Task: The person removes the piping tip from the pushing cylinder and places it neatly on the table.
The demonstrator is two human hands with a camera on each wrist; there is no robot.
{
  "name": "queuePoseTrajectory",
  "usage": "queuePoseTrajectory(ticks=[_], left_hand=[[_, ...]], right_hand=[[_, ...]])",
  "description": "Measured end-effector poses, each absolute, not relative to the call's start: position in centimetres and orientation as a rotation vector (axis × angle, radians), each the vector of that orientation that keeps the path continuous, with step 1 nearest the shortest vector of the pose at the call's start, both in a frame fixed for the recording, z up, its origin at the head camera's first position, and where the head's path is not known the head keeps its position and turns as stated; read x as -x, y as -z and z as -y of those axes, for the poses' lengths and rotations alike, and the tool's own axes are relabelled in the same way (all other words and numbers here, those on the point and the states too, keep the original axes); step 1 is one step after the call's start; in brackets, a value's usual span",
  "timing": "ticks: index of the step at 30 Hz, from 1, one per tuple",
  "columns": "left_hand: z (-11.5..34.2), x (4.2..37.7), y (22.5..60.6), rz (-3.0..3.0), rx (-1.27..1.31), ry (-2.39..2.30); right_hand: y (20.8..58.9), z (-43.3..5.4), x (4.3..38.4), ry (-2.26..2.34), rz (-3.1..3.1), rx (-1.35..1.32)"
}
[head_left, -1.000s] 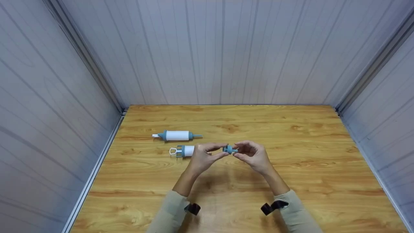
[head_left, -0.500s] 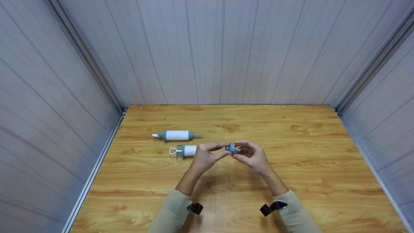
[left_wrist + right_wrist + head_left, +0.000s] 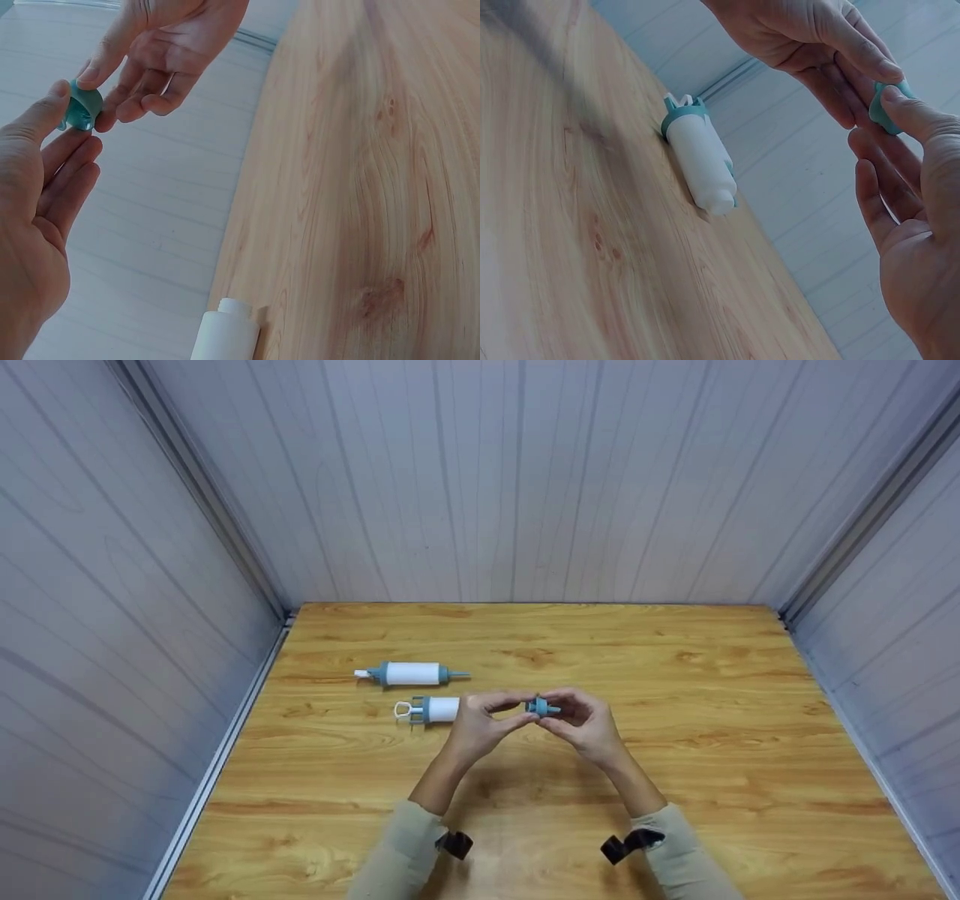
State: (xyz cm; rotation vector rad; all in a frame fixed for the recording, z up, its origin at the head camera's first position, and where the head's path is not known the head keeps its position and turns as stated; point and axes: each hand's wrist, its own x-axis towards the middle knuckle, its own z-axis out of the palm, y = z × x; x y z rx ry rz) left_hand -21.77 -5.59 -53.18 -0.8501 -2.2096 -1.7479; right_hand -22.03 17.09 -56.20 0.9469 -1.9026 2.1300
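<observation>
Teal nozzle piece (image 3: 539,707), one, held between your two hands.
Your left hand (image 3: 478,726) and right hand (image 3: 592,727) both pinch it above one wooden table (image 3: 720,750); two white cylinders (image 3: 412,673) lie to your left, the nearer partly hidden.

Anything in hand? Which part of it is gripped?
Yes, the teal spouted cap: left hand pinches it at the open end, right hand on the spout side.

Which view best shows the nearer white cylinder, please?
The right wrist view shows the nearer white cylinder from collar to neck. In the head view, the left hand partly covers it; the left wrist view shows only its neck end.
</observation>
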Motion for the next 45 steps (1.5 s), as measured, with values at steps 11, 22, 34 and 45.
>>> queuePoseTrajectory(ticks=[11, 22, 34, 45], left_hand=[[5.68, 21.63, 53.28, 2.231, 0.846, 1.711], [6.13, 21.71, 53.55, 2.207, 0.859, 1.660], [6.42, 21.57, 53.63, 2.222, 0.862, 1.688], [6.39, 21.67, 53.66, 2.230, 0.824, 1.687]], right_hand=[[56.40, -17.29, 21.67, -2.149, 1.937, -0.908], [55.88, -17.82, 21.74, -2.096, 1.980, -0.860], [55.87, -17.83, 21.91, -2.096, 1.939, -0.893], [55.90, -17.97, 21.91, -2.098, 1.943, -0.902]])
